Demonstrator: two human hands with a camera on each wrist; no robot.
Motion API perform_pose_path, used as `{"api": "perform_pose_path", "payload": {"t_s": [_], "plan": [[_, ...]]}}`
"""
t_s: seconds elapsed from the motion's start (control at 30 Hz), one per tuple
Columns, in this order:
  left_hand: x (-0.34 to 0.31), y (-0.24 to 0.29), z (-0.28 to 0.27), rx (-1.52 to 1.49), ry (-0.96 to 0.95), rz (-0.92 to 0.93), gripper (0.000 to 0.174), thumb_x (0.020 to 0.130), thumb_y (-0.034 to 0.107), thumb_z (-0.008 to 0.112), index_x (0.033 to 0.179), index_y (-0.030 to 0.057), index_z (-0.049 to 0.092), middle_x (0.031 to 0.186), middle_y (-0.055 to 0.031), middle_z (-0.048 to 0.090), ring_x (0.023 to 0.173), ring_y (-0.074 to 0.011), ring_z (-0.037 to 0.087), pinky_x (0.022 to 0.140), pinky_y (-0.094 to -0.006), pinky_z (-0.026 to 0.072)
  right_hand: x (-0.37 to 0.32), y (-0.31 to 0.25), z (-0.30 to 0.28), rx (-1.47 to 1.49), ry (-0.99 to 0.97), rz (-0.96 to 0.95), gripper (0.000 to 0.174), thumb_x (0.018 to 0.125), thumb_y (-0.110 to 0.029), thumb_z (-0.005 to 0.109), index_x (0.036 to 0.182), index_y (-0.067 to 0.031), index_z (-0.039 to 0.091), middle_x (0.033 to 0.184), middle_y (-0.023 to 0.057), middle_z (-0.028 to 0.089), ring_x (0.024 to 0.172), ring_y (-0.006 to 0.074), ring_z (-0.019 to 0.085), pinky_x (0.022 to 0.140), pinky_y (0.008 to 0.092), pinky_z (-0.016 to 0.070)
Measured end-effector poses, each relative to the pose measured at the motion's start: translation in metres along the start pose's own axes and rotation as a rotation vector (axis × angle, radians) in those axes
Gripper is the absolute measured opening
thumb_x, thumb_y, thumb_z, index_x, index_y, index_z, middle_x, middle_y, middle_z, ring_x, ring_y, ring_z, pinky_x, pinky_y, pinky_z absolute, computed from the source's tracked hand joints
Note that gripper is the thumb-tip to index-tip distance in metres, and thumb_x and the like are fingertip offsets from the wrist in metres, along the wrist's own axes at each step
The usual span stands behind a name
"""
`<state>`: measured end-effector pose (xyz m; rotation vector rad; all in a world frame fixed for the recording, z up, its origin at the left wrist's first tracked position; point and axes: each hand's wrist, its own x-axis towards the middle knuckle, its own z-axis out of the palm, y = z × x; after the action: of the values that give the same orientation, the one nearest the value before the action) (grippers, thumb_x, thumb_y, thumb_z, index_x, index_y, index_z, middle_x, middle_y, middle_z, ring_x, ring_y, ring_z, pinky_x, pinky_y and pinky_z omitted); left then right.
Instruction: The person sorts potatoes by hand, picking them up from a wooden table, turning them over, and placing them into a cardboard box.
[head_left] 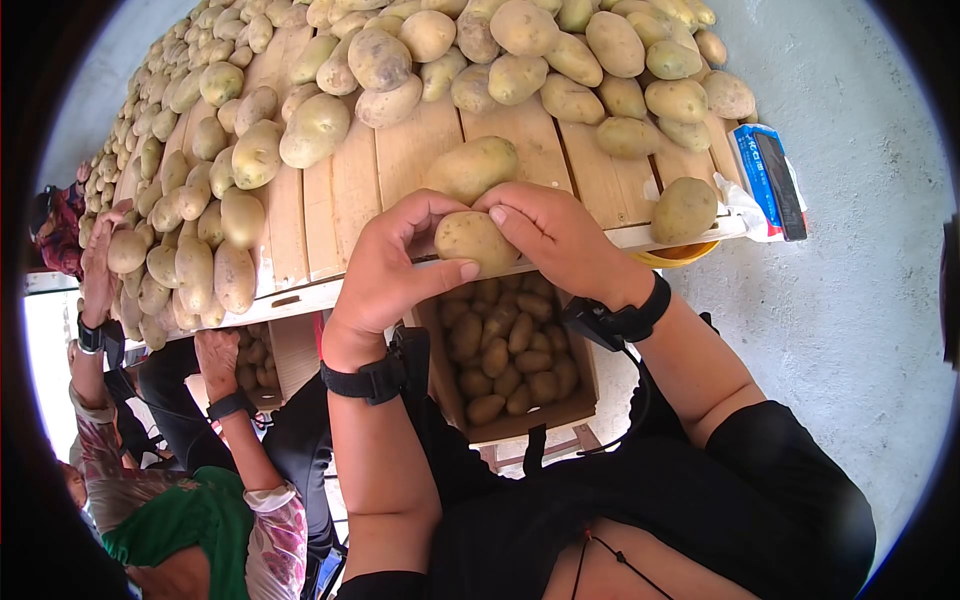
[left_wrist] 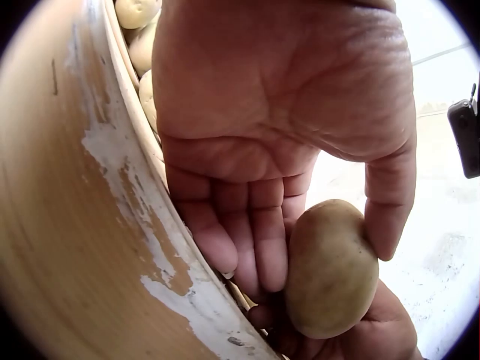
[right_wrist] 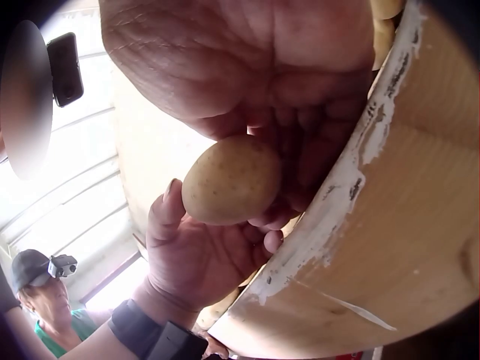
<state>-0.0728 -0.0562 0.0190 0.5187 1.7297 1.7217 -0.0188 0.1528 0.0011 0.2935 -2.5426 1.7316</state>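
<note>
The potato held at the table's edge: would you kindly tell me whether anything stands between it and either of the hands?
Nothing visible does: the left hand and the right hand both touch the potato directly. Another potato lies just beyond them on the wooden table, but not between.

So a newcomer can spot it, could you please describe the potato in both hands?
Find the wooden table, then its near edge. There, the left hand and right hand hold a yellowish oval potato. Unlike the potato behind it, this one is held.
</note>
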Motion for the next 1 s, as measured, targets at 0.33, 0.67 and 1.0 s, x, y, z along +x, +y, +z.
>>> {"api": "perform_pose_path", "payload": {"t_s": [0.33,0.67,1.0], "plan": [[-0.0005,0.0016,0.0012,-0.018,0.004,0.0,0.042,0.076,-0.001,0.077,0.115,-0.0003,0.061,0.107,-0.0056,0.068,0.1,-0.0122,0.062,0.093,-0.0286,0.0481,0.0002,-0.0007,0.0008,-0.014,0.007,0.006,0.027,0.099,-0.021,0.048,0.099,0.0008,0.064,0.087,0.0205,0.065,0.081,0.0378,0.063,0.074,0.0436,0.049],[0.0004,0.0012,0.0005,-0.024,-0.005,0.005,0.041,0.077,-0.001,0.077,0.115,-0.0007,0.061,0.106,-0.0055,0.068,0.099,-0.0122,0.062,0.093,-0.0286,0.0483,0.0004,-0.0004,0.0022,-0.004,0.025,0.009,0.025,0.098,-0.019,0.049,0.097,0.0012,0.064,0.085,0.0204,0.065,0.078,0.0367,0.063,0.072,0.0425,0.0493],[0.0006,0.0022,0.0015,-0.001,0.006,0.012,0.041,0.076,-0.001,0.077,0.115,-0.001,0.061,0.104,-0.0058,0.068,0.097,-0.0125,0.063,0.092,-0.0289,0.0489,0.0,0.0004,0.0028,-0.031,0.026,0.011,0.023,0.097,-0.018,0.049,0.095,0.0006,0.063,0.084,0.02,0.064,0.077,0.0373,0.062,0.071,0.0431,0.0489]]}}
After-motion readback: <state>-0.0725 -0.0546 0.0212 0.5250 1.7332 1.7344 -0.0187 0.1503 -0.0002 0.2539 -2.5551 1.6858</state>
